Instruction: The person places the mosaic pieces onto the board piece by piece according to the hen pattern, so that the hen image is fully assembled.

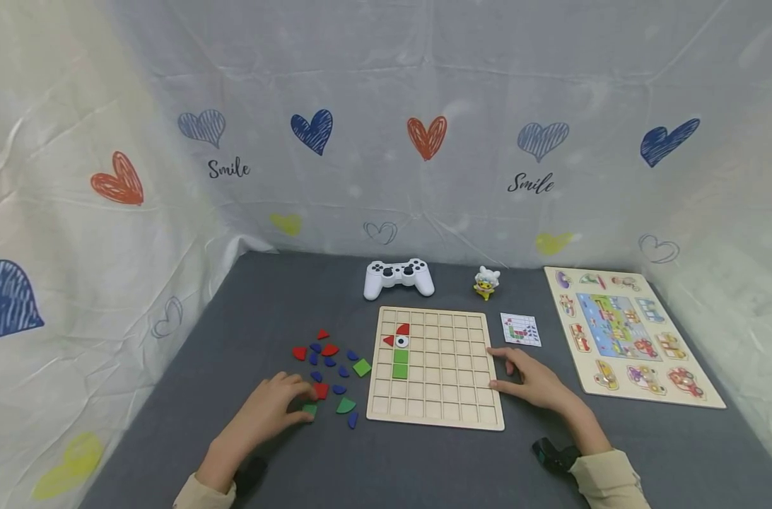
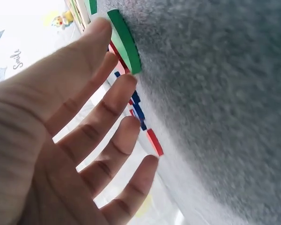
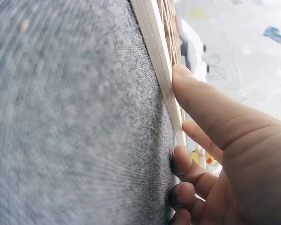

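My left hand hovers over loose coloured pieces, fingers loosely bent and apart. Its thumb tip is beside a green quarter-round piece, whose far end the hand partly covers in the head view; the fingertips are near a red square. Nothing is gripped there. On the right, my right hand touches the edge of the wooden grid board with thumb and index finger, the other fingers loosely curled beside it. The board holds a red piece, a red triangle, a white eye piece and green squares.
Several blue half-rounds, red pieces and a green square lie left of the board. Behind it are a white game controller and small figurine. A pattern card and picture puzzle board lie right.
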`<state>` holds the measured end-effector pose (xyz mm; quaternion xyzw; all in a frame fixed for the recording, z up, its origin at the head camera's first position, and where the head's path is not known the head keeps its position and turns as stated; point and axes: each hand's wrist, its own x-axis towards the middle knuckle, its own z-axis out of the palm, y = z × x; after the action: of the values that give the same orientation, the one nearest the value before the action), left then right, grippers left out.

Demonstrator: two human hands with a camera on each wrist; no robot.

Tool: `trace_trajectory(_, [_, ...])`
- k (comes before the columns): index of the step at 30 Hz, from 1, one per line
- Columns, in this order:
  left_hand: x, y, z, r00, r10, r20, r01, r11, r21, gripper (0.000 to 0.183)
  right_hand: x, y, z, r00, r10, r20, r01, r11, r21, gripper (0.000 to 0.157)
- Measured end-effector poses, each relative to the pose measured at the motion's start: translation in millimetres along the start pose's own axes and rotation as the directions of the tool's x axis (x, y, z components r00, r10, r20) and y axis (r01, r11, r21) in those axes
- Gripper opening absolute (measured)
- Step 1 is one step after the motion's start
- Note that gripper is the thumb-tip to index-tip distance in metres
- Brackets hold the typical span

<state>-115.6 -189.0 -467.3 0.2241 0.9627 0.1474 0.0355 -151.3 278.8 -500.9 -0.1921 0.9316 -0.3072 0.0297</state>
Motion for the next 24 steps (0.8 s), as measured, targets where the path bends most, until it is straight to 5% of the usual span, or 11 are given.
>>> trace_trajectory(13, [-4.3,-0.1,0.1,0.998,0.027,0.049,-0.025,0.999,-0.037,0.023,-2,-1,-0.3,1.0,0.0,-0.005,0.0,1.0,-0.004,0.058])
trace_trajectory(24, [5.6,12.7,1.3,0.993,0.118,0.009,-0.118,0.993,-0.001,0.02,0,-3,-0.9,1.0,0.004,0.001,-0.004,1.0,-0.003,0.058])
